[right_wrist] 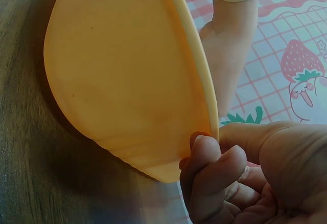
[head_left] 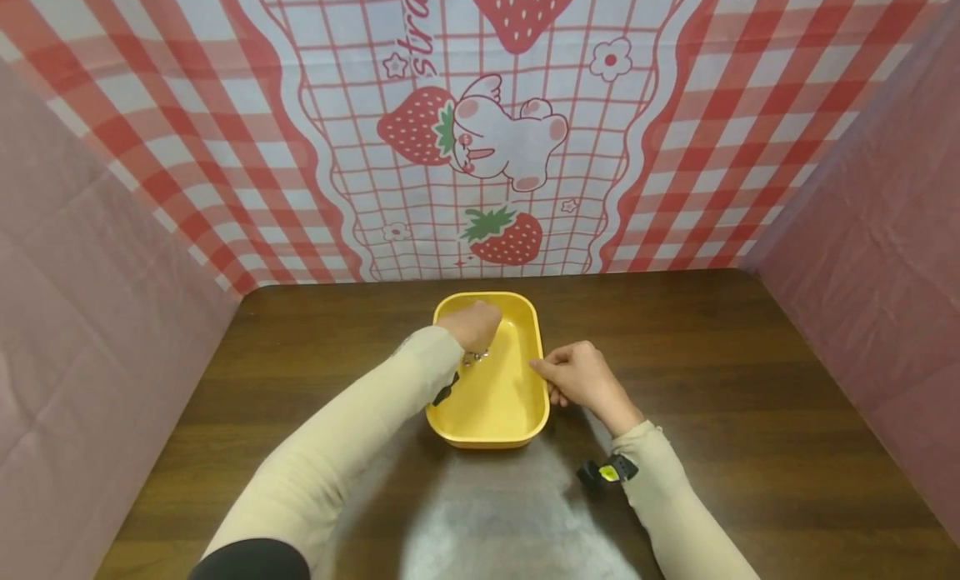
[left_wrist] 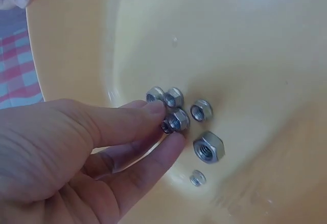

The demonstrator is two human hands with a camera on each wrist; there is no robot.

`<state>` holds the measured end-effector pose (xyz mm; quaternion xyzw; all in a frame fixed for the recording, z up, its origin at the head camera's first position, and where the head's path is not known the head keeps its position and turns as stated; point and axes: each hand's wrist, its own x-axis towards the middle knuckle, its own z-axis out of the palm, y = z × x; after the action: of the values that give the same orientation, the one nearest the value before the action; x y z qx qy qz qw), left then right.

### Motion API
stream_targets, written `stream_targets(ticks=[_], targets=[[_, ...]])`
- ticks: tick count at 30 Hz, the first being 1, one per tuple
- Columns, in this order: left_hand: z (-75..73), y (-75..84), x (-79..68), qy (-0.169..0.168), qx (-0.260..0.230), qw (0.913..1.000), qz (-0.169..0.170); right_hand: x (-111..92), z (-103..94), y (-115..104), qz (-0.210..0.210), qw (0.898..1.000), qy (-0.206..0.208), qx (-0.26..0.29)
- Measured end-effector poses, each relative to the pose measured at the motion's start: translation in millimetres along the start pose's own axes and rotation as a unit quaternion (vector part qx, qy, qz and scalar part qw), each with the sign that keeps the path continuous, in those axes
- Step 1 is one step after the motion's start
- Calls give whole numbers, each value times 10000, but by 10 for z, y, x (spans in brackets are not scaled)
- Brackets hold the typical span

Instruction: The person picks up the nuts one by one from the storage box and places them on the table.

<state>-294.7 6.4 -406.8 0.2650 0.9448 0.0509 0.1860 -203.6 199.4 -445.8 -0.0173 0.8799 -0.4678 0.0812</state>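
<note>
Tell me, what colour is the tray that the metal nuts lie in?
The tray is plain yellow; the head view shows it best.

the left hand is pinching a flanged nut inside the tray, while a bigger hex nut is lying at four o'clock from it.

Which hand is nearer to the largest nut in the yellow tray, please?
Left. The left hand is inside the yellow tray, close to the largest nut; the right hand is farther, gripping the tray's rim.
</note>
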Motion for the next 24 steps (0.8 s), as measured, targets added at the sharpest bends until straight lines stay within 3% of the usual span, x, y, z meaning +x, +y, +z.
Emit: stream_targets(ticks=[11, 24], targets=[[52, 70, 121, -322, 48, 9993, 180, 0, -1, -2, -28, 10000, 3, -26], [67, 67, 145, -317, -9, 9986, 432, 5, -3, -4, -26, 10000, 4, -23]])
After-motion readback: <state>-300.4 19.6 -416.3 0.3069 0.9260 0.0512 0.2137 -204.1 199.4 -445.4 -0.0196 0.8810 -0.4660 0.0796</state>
